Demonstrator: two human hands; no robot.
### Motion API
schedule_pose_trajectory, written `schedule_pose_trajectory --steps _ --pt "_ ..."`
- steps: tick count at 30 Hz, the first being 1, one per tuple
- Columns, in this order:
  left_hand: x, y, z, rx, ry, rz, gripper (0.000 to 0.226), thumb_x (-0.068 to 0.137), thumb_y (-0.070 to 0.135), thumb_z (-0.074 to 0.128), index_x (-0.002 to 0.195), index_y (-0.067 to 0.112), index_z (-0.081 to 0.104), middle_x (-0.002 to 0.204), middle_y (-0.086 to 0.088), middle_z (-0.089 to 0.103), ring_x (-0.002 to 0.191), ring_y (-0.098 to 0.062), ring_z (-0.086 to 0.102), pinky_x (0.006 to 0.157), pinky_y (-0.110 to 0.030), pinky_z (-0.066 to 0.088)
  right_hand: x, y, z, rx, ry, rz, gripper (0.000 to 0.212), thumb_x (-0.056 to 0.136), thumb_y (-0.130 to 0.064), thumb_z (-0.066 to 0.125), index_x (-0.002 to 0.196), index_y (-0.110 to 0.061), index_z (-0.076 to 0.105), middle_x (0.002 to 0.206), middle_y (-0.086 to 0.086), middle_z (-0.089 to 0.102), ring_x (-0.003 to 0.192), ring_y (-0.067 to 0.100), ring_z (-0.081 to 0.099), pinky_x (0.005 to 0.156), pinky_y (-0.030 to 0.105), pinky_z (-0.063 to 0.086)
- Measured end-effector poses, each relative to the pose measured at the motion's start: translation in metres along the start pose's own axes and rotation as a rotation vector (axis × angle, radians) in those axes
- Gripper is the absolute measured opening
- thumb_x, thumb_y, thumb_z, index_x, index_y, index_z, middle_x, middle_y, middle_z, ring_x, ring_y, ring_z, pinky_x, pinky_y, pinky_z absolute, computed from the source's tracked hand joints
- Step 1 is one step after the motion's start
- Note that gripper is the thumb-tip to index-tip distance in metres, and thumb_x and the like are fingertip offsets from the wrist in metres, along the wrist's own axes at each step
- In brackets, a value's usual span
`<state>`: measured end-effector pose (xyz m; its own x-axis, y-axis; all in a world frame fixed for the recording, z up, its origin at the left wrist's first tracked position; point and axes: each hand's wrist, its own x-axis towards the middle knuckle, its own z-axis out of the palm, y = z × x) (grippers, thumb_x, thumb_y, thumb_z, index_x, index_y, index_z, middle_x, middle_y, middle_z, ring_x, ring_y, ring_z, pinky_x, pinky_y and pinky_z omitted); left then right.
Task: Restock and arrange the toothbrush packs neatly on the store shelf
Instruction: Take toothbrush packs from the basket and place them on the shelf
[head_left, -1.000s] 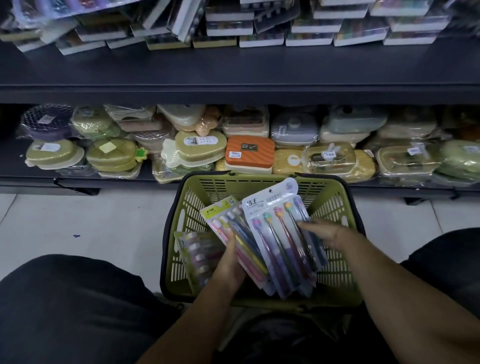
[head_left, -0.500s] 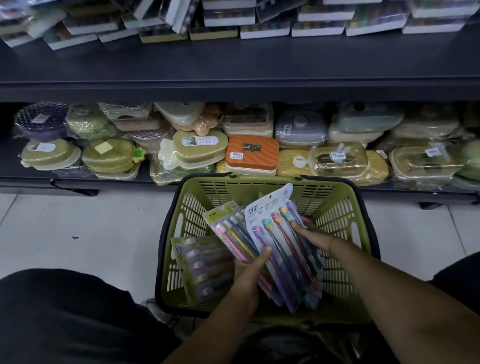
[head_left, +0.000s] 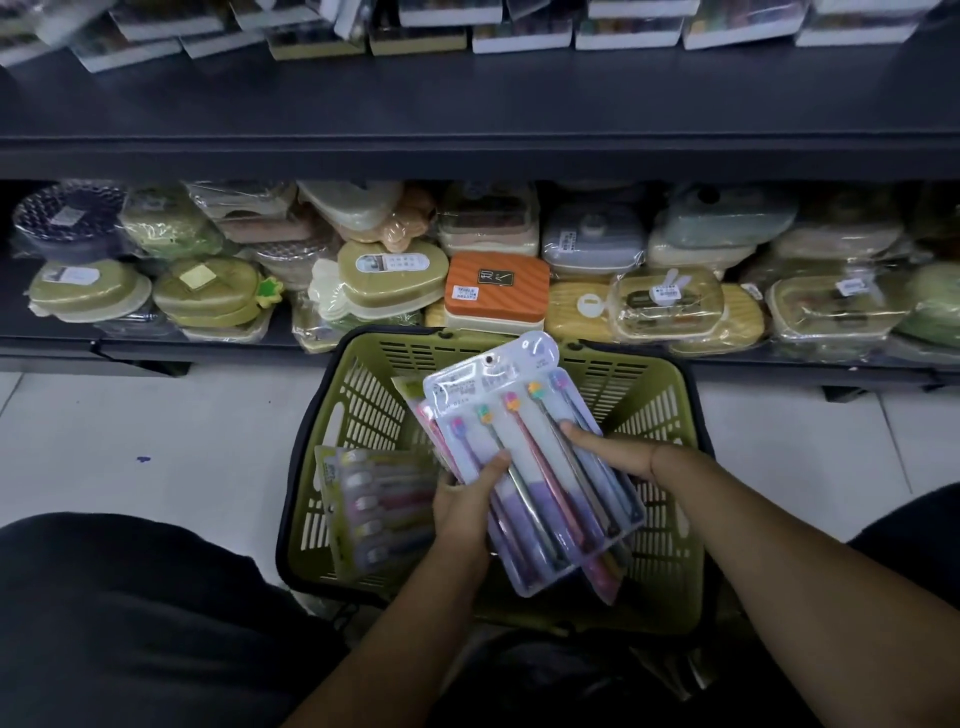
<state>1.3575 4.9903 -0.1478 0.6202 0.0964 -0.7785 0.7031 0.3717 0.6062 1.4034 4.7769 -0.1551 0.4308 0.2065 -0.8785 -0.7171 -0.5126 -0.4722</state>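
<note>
A dark metal shelving unit fills the wall ahead. Its upper shelf (head_left: 467, 114) is a broad, near-black board carrying a row of flat white-edged boxes (head_left: 628, 34), some tipped out of line at the left. The lower shelf (head_left: 47, 345) sits close to the floor, crowded with film-wrapped soap cases (head_left: 831, 312) in green, cream and yellow, with one orange case (head_left: 497, 288) near the middle. The floor (head_left: 156, 441) is pale tile with a small blue mark (head_left: 143, 459). The light is dim and cool.
</note>
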Motion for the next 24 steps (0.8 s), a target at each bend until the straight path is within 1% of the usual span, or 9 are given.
schedule_pose_trajectory --steps 2,7,9,10,12,13,17,21,24 --pt "-0.002 0.020 -0.006 0.033 0.003 -0.036 0.045 0.071 0.016 0.085 0.112 0.005 0.067 0.098 -0.015 0.075 0.092 -0.033 0.072 0.090 -0.051 0.055 -0.009 -0.009 0.004 0.006 -0.022 -0.032 0.093 0.072 -0.091 0.034 0.143 -0.031 0.045 0.140 -0.006 0.052 0.122 0.017 0.050 0.110 0.033 0.030" --pt "-0.007 0.072 -0.030 0.188 -0.087 -0.138 0.063 0.058 0.026 0.088 0.114 0.004 0.069 0.102 -0.019 0.073 0.096 -0.036 0.071 0.092 -0.053 0.053 -0.003 -0.007 0.018 0.216 -0.022 -0.065 0.104 0.065 -0.095 0.037 0.148 -0.033 0.036 0.149 -0.009 0.039 0.141 0.018 0.032 0.118 0.039 0.019" --pt "-0.009 0.088 -0.037 0.229 -0.088 -0.155 0.045 0.068 0.020 0.083 0.108 0.004 0.070 0.096 -0.019 0.074 0.088 -0.035 0.072 0.087 -0.051 0.056 0.014 0.011 0.023 0.402 -0.037 0.008 0.114 0.052 -0.101 0.044 0.146 -0.038 0.039 0.153 -0.003 0.039 0.141 0.024 0.036 0.118 0.053 0.023" --pt "-0.010 0.094 -0.040 0.248 -0.089 -0.156 0.030 0.076 0.017 0.078 0.102 0.005 0.070 0.089 -0.018 0.075 0.078 -0.033 0.072 0.080 -0.046 0.058 0.020 0.018 0.028 0.475 -0.023 0.032 0.110 0.055 -0.100 0.045 0.143 -0.034 0.046 0.146 0.002 0.049 0.134 0.026 0.045 0.113 0.056 0.031" --pt "-0.010 0.103 -0.045 0.282 -0.090 -0.163 0.010 0.085 0.012 0.070 0.092 0.006 0.069 0.077 -0.015 0.074 0.062 -0.028 0.071 0.065 -0.038 0.059 0.022 0.025 0.044 0.559 -0.002 0.085 0.096 0.068 -0.091 0.041 0.127 -0.018 0.061 0.115 0.008 0.068 0.107 0.027 0.062 0.094 0.046 0.047" --pt "-0.010 0.107 -0.048 0.291 -0.091 -0.163 0.006 0.085 0.010 0.068 0.090 0.006 0.069 0.074 -0.014 0.073 0.059 -0.027 0.070 0.061 -0.037 0.059 0.024 0.030 0.050 0.582 0.004 0.110 0.091 0.070 -0.087 0.042 0.118 -0.014 0.066 0.107 0.010 0.070 0.102 0.028 0.064 0.092 0.043 0.048" --pt "-0.013 0.123 -0.055 0.343 -0.110 -0.159 0.005 0.084 0.007 0.067 0.089 0.006 0.068 0.074 -0.014 0.073 0.059 -0.027 0.070 0.058 -0.036 0.060 0.023 0.043 0.068 0.609 -0.073 0.130 0.080 0.068 -0.076 0.061 0.110 -0.009 0.074 0.114 0.017 0.070 0.108 0.033 0.063 0.100 0.044 0.047" --pt "-0.018 0.143 -0.067 0.421 -0.098 -0.148 0.005 0.089 0.005 0.062 0.089 0.004 0.067 0.070 -0.015 0.072 0.054 -0.028 0.069 0.049 -0.034 0.058 0.024 0.043 0.071 0.624 -0.079 0.143 0.086 0.058 -0.062 0.078 0.125 -0.010 0.064 0.121 0.015 0.067 0.114 0.032 0.060 0.101 0.045 0.046" --pt "-0.017 0.152 -0.080 0.455 -0.033 -0.133 0.006 0.089 0.004 0.061 0.090 0.002 0.067 0.069 -0.016 0.072 0.053 -0.028 0.069 0.049 -0.037 0.058 0.022 0.039 0.085 0.546 -0.024 0.140 0.089 0.056 -0.060 0.076 0.129 -0.011 0.057 0.114 0.010 0.065 0.103 0.027 0.059 0.080 0.037 0.049"
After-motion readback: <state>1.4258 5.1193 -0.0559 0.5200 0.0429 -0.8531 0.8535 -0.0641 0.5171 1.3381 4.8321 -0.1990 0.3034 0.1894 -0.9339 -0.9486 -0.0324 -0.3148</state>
